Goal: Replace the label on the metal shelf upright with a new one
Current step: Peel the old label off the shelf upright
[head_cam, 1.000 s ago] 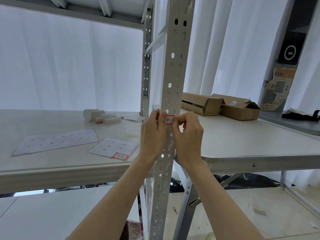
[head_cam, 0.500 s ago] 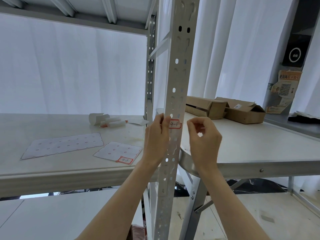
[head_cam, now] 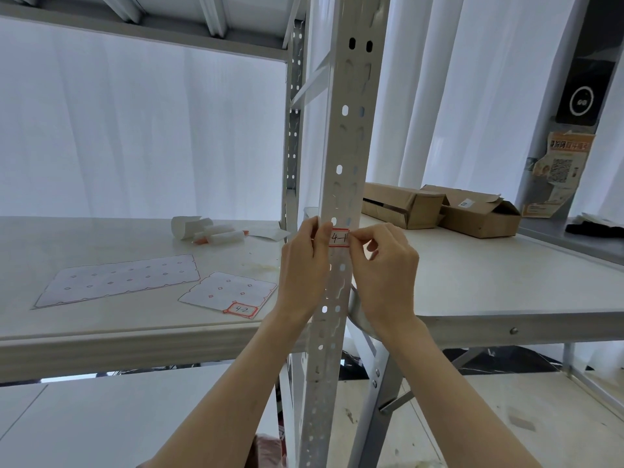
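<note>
A white perforated metal shelf upright [head_cam: 341, 146] runs up the middle of the view. A red-bordered label reading "4-1" [head_cam: 339, 237] is stuck on it at hand height. My left hand [head_cam: 304, 265] holds the upright from the left, its thumb on the label's left edge. My right hand [head_cam: 385, 265] has thumb and forefinger pinched at the label's right edge. A second red-bordered label reading "4-2" [head_cam: 241, 310] sits on the corner of a small backing sheet [head_cam: 226, 290] on the shelf board [head_cam: 101, 332].
A larger used label sheet [head_cam: 118, 278] lies left of the small one. Rolled backing paper and an orange-tipped marker [head_cam: 209, 233] lie further back. Two open cardboard boxes [head_cam: 405, 204] [head_cam: 479, 214] stand on the folding table [head_cam: 506, 282] at right.
Half a second ago my right hand had come off the label and hung to its right. It is now back with fingertips pinched at the label's right edge. My left hand stayed.
</note>
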